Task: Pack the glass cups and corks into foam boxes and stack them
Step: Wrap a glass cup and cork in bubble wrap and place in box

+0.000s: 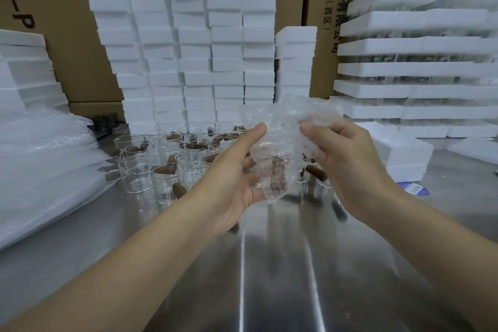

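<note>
At centre frame, grips bubble bag [285,129] in curled left hand [237,170], pinches its top edge with right hand [347,164]

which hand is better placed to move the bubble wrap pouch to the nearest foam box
Probably the right hand: it pinches the top of the clear bubble wrap pouch, and the nearest white foam box sits just beyond it.

Near steel tabletop [283,277] free; glass cups [161,167] beyond

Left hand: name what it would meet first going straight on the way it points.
The left hand holds the bubble-wrap pouch; beyond it, probably the glass cups, though depth is unclear.
</note>
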Tool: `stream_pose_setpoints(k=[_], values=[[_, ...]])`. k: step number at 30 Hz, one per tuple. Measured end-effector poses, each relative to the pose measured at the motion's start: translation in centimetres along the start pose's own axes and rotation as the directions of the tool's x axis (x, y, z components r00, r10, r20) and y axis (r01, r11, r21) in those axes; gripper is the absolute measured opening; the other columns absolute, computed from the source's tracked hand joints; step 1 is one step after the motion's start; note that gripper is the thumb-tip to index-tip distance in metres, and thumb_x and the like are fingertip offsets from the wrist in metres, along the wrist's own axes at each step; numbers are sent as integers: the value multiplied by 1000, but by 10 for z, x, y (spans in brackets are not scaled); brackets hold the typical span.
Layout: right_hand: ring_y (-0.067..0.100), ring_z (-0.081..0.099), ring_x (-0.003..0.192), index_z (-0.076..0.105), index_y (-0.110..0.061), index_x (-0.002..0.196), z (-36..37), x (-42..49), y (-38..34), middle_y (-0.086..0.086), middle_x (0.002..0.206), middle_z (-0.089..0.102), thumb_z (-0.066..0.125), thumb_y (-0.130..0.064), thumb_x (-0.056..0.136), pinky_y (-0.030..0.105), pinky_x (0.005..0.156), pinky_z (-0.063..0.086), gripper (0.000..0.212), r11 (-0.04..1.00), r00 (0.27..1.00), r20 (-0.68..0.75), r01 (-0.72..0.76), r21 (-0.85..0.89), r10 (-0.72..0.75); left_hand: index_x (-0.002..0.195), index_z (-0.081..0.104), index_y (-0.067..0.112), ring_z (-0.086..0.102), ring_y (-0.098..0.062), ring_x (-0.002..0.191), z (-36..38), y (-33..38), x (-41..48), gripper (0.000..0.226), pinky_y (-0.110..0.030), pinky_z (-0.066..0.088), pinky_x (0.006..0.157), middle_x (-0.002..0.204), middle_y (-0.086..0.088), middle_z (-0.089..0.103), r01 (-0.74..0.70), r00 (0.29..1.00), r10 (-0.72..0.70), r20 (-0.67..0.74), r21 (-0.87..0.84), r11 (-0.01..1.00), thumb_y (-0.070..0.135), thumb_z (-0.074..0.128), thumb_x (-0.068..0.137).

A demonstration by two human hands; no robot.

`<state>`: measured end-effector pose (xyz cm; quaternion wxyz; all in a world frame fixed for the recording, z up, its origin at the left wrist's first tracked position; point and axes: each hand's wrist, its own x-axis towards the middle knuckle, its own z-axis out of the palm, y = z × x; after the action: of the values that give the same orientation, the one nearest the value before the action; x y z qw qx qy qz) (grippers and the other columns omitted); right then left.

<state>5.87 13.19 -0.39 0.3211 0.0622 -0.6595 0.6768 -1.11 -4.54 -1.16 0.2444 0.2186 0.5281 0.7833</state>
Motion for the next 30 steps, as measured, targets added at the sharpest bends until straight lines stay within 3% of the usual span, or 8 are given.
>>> stream_pose_setpoints(k=[3, 6, 9, 13, 16, 21, 25, 30], values=[[23, 76, 103, 79, -22, 108, 5, -8, 1, 0, 108, 80, 69, -23, 102, 51, 98, 59, 12, 943, 981, 130, 178, -280, -147, 134, 72, 16, 80, -25, 104, 3, 1, -1, 55, -45, 66, 82, 120, -9, 80, 1, 999, -3, -38, -56, 998, 50, 78, 90], [8, 72, 79, 80, -24, 106, 9, -14, 0, -6, 97, 80, 64, -22, 107, 31, 74, 55, 16, 890, 965, 196, 240, -387, -175, 134, 73, 16, 81, -23, 99, 4, 3, -4, 51, -37, 65, 77, 116, -7, 81, -3, 1000, 2, -27, -39, 999, 53, 69, 98], [5, 49, 55, 77, -10, 96, 8, -14, -1, 6, 78, 73, 58, -23, 109, 29, 58, 40, 27, 856, 966, 229, 219, -468, -122, 136, 71, 19, 78, -22, 112, 7, 4, -8, 51, -34, 65, 79, 125, -6, 79, -11, 1000, 11, 22, 11, 1000, 57, 56, 105], [25, 59, 64, 75, -11, 84, 3, -10, -4, 12, 79, 73, 60, -20, 107, 45, 62, 49, 29, 845, 967, 221, 222, -487, -126, 140, 68, 23, 76, -23, 118, 11, 3, -10, 54, -33, 64, 79, 130, -6, 77, -20, 998, 17, 53, 54, 998, 59, 56, 101], [32, 68, 79, 73, -22, 102, 6, -12, -2, -1, 93, 74, 71, -13, 98, 53, 71, 57, 10, 851, 967, 150, 254, -459, -207, 142, 67, 24, 75, -22, 119, 14, 0, -10, 57, -29, 63, 77, 131, -5, 77, -33, 998, 30, 49, 49, 998, 60, 57, 99], [9, 59, 113, 49, -51, 127, 8, -13, 1, -17, 133, 49, 82, -12, 86, 29, 78, 58, 66, 747, 911, 78, 379, -547, -405, 141, 68, 25, 77, -20, 113, 13, -1, -8, 55, -28, 62, 70, 127, -4, 78, -10, 1000, 10, 11, 37, 999, 60, 61, 99], [1, 60, 106, 64, -35, 118, 8, -14, 7, -11, 118, 59, 79, 0, 87, 12, 78, 50, 49, 649, 870, 182, 468, -599, -459, 135, 72, 23, 79, -16, 99, 13, -4, -8, 54, -25, 60, 64, 122, -6, 80, -15, 1000, 15, 12, 32, 999, 61, 58, 100], [13, 66, 98, 70, -20, 108, 12, -16, 7, -9, 103, 65, 82, 5, 84, 29, 77, 59, 37, 677, 851, 130, 489, -549, -509, 140, 70, 21, 76, -13, 111, 13, -7, -7, 59, -19, 57, 66, 128, -4, 78, -30, 999, 30, 37, 7, 1000, 63, 50, 103]])
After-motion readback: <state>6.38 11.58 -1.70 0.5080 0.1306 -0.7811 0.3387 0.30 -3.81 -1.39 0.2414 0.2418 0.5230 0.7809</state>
